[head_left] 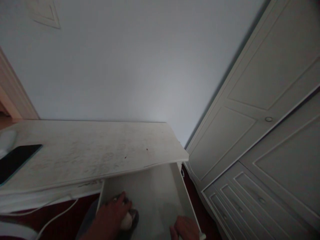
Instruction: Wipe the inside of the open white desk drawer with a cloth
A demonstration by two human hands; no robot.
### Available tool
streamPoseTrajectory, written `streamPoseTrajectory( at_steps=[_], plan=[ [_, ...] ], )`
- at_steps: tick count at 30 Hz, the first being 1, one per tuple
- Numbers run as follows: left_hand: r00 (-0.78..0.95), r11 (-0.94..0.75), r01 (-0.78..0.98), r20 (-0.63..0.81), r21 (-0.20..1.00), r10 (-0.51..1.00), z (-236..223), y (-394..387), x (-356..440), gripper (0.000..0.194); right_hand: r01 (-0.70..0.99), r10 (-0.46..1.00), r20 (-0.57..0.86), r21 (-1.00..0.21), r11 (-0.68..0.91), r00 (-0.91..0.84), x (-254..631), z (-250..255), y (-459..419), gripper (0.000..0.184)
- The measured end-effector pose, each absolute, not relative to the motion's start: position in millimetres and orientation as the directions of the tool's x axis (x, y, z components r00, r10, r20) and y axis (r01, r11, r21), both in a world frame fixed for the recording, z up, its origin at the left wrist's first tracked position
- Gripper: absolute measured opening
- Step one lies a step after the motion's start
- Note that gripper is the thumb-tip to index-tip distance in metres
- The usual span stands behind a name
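A white drawer point(155, 196) is pulled out from under the white desk point(95, 150). In its left front part, my left hand point(111, 211) is closed over a small dark-and-pale thing point(128, 220), which looks soft, perhaps a plush toy. The hand and the dim light hide much of its shape. My right hand point(185, 228) is at the right front of the drawer, near its side wall, with fingers curled. Whether anything is in those fingers is hidden, and the picture's lower edge cuts the hand off.
A black tablet or phone point(17, 161) lies at the desk's left end beside a white object point(6, 141). White cables point(57, 215) hang below. To the right stands a pale wardrobe point(240, 133) with doors and drawers. Behind the desk is a plain wall point(112, 66).
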State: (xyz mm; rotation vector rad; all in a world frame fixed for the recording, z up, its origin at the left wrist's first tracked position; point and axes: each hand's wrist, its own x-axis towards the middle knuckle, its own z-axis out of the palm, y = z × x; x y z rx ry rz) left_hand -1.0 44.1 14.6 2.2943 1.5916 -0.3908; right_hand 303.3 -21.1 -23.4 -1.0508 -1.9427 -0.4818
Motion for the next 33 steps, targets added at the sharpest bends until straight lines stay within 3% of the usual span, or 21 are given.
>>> streamPoseTrajectory(
  at_steps=[4, 14, 22, 26, 33],
  plan=[
    [0.303, -0.310, 0.950, -0.289, 0.023, 0.908, 38.0, 72.4, 5.5, 0.073, 0.824, 0.490, 0.827, -0.057, 0.563, -0.277, 301.2, -23.5, -19.8, 0.035],
    [0.487, -0.461, 0.867, -0.129, 0.191, 0.864, 24.6, 117.3, 76.5, 0.059, 0.824, 0.471, 0.847, -0.073, 0.562, -0.246, 298.9, -31.2, -18.8, 0.037],
    [0.640, -0.623, 0.752, -0.011, 0.217, 0.768, 23.0, 130.3, 155.0, 0.046, 0.834, 0.410, 0.879, -0.028, 0.551, -0.241, 302.8, -40.3, -15.3, 0.036],
    [0.717, -0.701, 0.676, 0.016, 0.228, 0.697, 23.3, 130.2, 183.3, 0.032, 0.825, 0.469, 0.839, -0.045, 0.564, -0.275, 309.3, -47.0, -15.7, 0.037],
    [0.776, -0.765, 0.603, 0.055, 0.226, 0.628, 15.1, 122.1, 192.7, 0.032, 0.818, 0.461, 0.846, -0.051, 0.573, -0.269, 310.2, -50.5, -14.5, 0.043]
  ],
)
